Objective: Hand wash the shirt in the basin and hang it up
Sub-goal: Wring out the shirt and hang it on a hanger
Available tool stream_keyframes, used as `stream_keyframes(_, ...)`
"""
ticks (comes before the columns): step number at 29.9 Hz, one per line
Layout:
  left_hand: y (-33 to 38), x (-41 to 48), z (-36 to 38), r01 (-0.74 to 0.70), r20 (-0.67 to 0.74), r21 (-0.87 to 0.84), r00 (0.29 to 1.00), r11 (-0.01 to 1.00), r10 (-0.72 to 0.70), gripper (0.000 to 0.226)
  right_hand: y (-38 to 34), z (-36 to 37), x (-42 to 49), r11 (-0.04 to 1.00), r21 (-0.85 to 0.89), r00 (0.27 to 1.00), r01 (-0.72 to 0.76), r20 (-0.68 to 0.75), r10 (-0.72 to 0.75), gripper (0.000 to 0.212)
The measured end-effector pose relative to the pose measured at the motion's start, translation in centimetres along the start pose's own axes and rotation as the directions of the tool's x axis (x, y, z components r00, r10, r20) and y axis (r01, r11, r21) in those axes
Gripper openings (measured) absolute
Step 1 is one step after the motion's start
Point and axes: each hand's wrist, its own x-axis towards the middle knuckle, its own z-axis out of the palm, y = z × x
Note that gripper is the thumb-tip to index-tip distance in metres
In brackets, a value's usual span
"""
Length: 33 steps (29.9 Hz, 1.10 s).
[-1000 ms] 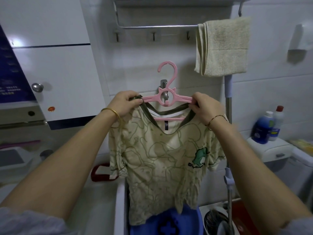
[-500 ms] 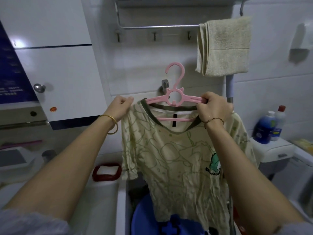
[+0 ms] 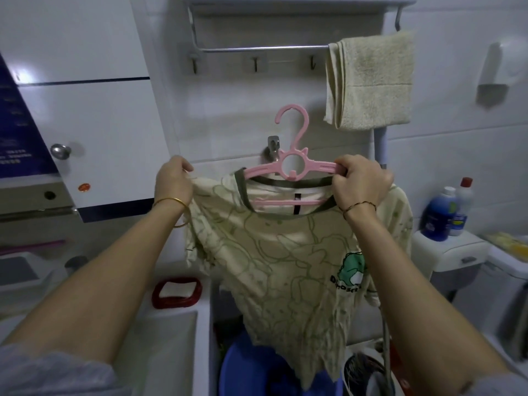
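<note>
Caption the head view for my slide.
The left hand grips the shirt at its shoulder; the right hand holds the pink hanger.

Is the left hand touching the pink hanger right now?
Apart. Head view: the left hand pinches the shirt shoulder, with fabric showing between it and the hanger; only the right hand grips that.

Pulled shirt [image 3: 285,267] shoulder leftward past hanger [image 3: 320,166]

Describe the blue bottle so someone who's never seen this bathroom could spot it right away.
Look right of the shirt to the white toilet tank. Two bottles stand together on its lid, and the blue bottle is the left one. It is dark blue with a white cap; the other bottle is pale with a red cap.
</note>
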Motion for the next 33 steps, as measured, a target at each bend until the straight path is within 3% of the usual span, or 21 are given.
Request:
stream_keyframes(2, 0.6, 0.3, 0.0, 0.007, 0.011, -0.016, 1.000, 1.000, -0.007, 0.032, -0.2, -0.2, 0.1, 0.999, 0.037, 0.999, 0.004, 0.038, -0.005, 0.031)
stream_keyframes(6, 1.6, 0.1, -0.5, 0.043, 0.190, 0.092, 0.980, 0.995, -0.060, 0.034, 0.0, 0.2, 0.3, 0.985, 0.122, 0.991, -0.122, 0.074, 0.114, 0.038)
stream_keyframes(8, 2.5, 0.2, -0.9, 0.044, 0.252, -0.039, 0.967, 0.998, -0.033, 0.026, 0.4, 0.8, 0.0, 0.984, 0.105, 0.988, -0.143, 0.079, 0.135, 0.039)
stream_keyframes(10, 3.3, 0.1, -1.2, 0.025, 0.421, -0.113, 0.907, 0.993, 0.026, 0.032, 0.4, 1.4, -0.3, 0.983, 0.102, 0.986, -0.150, 0.084, 0.142, 0.038)
stream_keyframes(13, 3.5, -0.4, -1.2, -0.180, 0.575, -0.011, 0.804, 0.984, 0.154, 0.026, 0.5, 1.8, -0.5, 0.980, 0.106, 0.981, -0.171, 0.114, 0.158, 0.038)
stream_keyframes(16, 3.8, -0.8, -0.3, -0.312, 0.540, -0.105, 0.779, 0.944, 0.317, 0.024, 0.6, 1.6, -0.1, 0.977, 0.128, 0.977, -0.169, 0.154, 0.149, 0.038)
stream_keyframes(22, 5.0, -1.2, 1.1, -0.327, 0.391, -0.082, 0.858, 0.942, 0.332, 0.010, 0.6, 1.1, 0.5, 0.990, 0.123, 0.984, -0.073, 0.169, 0.052, 0.027)
stream_keyframes(24, 5.3, -0.8, 1.0, -0.342, 0.288, -0.101, 0.889, 0.934, 0.357, 0.014, 0.7, 0.6, 0.8, 0.989, 0.145, 0.989, 0.018, 0.144, -0.039, 0.025)
stream_keyframes(26, 5.9, -0.5, 0.6, -0.389, 0.130, -0.066, 0.910, 0.919, 0.395, 0.017, 0.5, -0.1, 1.2, 0.985, 0.147, 0.987, 0.093, 0.113, -0.110, 0.036)
stream_keyframes(28, 6.1, -0.6, 0.4, -0.436, -0.009, -0.008, 0.900, 0.900, 0.436, 0.017, 0.7, -0.3, 1.5, 0.990, 0.094, 0.990, 0.105, 0.079, -0.113, 0.039)
stream_keyframes(30, 5.6, -1.0, 0.8, -0.436, 0.033, 0.001, 0.899, 0.900, 0.436, 0.017, 1.5, 0.4, 1.4, 0.998, -0.011, 0.983, 0.065, 0.175, -0.062, 0.021)
stream_keyframes(33, 3.9, -1.7, 1.9, -0.356, 0.227, 0.054, 0.914, 0.933, 0.335, 0.017, 2.2, 1.7, 0.7, 0.997, -0.079, 0.881, 0.026, 0.473, 0.015, 0.011)
